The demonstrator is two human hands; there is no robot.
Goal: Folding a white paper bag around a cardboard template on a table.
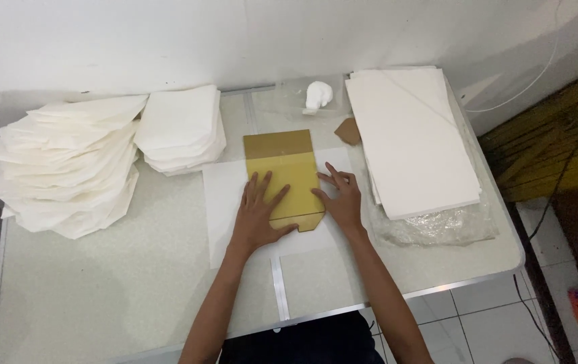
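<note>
Template [282,168]: stiff card, matt ochre-gold, smooth. Sheet [225,202] beneath: thin white paper, matt. Stack [417,148]: white paper, flat, matt. Wrap [437,229] under stack: clear glossy plastic, crinkled. Counter [134,283]: pale, smooth, metal-edged.

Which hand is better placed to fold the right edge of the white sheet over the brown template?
Probably the right hand: it rests at the right edge of the brown template, touching the white sheet. The left hand lies flat on the template, pinning it.
</note>
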